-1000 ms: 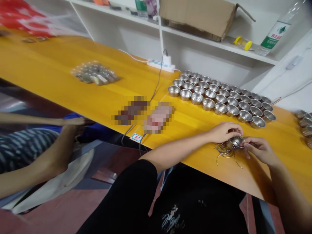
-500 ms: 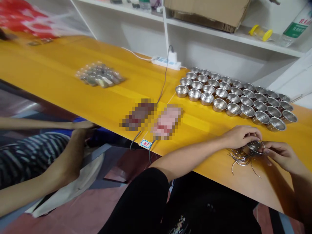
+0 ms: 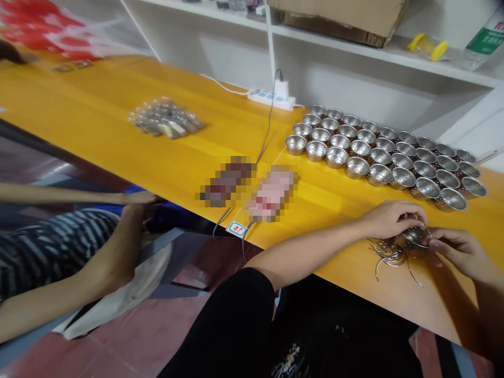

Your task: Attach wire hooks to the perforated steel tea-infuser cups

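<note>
Person wearing black top (image 3: pixel 338 310), left sleeve (image 3: pixel 228 315) looking plain, hem circling arm around elbow. Left forearm (image 3: pixel 311 249) and right forearm (image 3: pixel 486 294) showing bare. Pale, scribbly print (image 3: pixel 290 361) with warm-toned flecks decorating dark front; smaller pale marks (image 3: pixel 340 329) dotting cloth above. Left hand (image 3: pixel 394 218), right hand (image 3: pixel 460 249) going gloveless.

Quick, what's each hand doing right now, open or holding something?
Left hand: closed, holding a perforated metal cup.
Right hand: closed at that cup's rim; exact grip hard to tell.
</note>
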Demonstrator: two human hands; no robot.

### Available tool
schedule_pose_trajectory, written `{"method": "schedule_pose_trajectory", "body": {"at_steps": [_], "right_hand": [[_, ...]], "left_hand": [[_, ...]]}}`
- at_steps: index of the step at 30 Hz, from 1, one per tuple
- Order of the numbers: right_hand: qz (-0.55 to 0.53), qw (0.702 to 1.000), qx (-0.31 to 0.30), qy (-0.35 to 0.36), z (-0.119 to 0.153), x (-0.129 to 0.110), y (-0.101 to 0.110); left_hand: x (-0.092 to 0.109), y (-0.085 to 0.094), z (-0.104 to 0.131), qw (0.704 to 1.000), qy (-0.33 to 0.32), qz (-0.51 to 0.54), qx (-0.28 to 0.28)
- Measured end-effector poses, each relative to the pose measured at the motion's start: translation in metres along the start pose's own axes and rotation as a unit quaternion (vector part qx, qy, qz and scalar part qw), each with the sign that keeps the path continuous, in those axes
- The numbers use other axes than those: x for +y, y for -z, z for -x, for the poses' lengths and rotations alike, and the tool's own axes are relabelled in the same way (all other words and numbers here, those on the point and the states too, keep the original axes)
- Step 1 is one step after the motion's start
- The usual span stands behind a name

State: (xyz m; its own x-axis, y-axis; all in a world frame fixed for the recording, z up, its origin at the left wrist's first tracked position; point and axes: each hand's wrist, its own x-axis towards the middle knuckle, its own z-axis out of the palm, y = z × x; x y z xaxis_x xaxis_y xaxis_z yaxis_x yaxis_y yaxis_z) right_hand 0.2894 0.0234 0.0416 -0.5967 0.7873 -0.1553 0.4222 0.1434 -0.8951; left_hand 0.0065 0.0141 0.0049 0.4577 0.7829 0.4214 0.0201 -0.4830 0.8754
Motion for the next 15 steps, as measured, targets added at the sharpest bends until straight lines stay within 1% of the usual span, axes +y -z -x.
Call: {"method": "schedule_pose_trajectory", "body": {"at_steps": [3,9,15], "right_hand": [[0.011,1.000,0.004,-0.001,0.0008,0.0010,0.0006],[0.010,1.000,0.025,-0.005,-0.0001,0.0042,-0.0034],[0.008,1.000,0.025,-0.008,-0.0009,0.0005,-0.0072]], "left_hand": [[0.0006,0.0000,-0.0002,1.000,-0.010,0.001,0.001],[0.0033,-0.0004,-0.0009,1.000,0.023,-0.013,-0.003],[0.0002,-0.0020,-0.0019,0.999,0.014,-0.028,-0.007]]}}
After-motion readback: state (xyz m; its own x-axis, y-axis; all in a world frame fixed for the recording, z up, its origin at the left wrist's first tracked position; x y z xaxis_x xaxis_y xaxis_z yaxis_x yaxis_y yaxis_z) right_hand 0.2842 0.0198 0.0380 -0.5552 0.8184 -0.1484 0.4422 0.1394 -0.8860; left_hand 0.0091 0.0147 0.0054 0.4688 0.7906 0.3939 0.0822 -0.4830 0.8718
